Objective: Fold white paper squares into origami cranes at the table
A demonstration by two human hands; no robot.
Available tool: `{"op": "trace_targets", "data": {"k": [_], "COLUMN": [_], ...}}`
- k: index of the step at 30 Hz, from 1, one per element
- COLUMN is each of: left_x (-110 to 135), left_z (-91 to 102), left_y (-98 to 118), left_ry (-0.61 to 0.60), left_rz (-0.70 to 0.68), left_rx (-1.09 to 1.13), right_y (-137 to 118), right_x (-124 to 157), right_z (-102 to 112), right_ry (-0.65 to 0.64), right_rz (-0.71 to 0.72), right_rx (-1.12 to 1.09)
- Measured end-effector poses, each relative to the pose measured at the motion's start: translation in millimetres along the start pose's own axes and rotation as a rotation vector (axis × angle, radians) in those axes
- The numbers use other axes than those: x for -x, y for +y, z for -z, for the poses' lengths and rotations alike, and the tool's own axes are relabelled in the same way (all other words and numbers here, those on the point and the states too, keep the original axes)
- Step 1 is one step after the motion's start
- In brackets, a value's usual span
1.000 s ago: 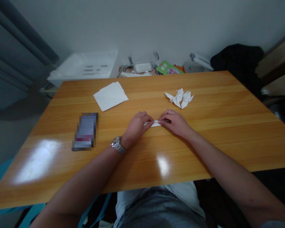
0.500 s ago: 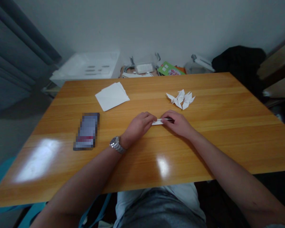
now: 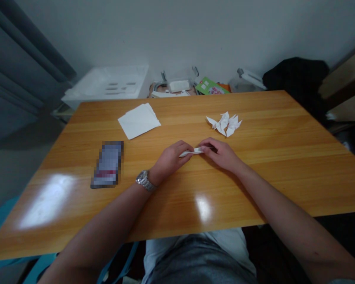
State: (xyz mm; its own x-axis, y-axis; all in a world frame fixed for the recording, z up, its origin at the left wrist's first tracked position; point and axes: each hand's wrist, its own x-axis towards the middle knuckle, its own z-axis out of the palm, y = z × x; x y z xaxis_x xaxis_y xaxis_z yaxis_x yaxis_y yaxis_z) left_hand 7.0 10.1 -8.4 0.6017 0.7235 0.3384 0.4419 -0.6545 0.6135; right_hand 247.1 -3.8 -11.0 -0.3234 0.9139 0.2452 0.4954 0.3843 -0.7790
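Head view: a narrow, flat-folded white paper strip [image 3: 197,150] is held about midway between the near and far edges of the glossy wood-grain surface [image 3: 171,201]. The left hand [image 3: 177,154] pinches its left end, the right hand [image 3: 220,154] its right, forearms [image 3: 272,195] angling in over the near edge. Crisp, pointed paper shapes [image 3: 225,124] lie toward the far edge; smooth sheets [image 3: 139,120] lie nearer the far left corner, a slab-like phone [image 3: 108,163] toward the left edge.

No legible text, phone screen [image 3: 107,163] (pixelated), print on green booklet [image 3: 210,85] unclear
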Motion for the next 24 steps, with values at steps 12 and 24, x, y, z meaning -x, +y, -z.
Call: {"op": "trace_targets", "data": {"k": [12, 24], "left_x": [-3.4, -4.6], "left_z": [-1.4, -6.9], "left_y": [-1.8, -3.5], "left_ry": [-0.036, -0.001], "left_rz": [0.084, 0.029], "left_rx": [-0.051, -0.134], "right_y": [6.3, 0.2], "right_x": [-2.4, -4.5], "right_z": [-3.2, -4.8], "right_ry": [0.004, -0.022], "right_rz": [0.196, 0.166], "right_rx": [0.111, 0.177]}}
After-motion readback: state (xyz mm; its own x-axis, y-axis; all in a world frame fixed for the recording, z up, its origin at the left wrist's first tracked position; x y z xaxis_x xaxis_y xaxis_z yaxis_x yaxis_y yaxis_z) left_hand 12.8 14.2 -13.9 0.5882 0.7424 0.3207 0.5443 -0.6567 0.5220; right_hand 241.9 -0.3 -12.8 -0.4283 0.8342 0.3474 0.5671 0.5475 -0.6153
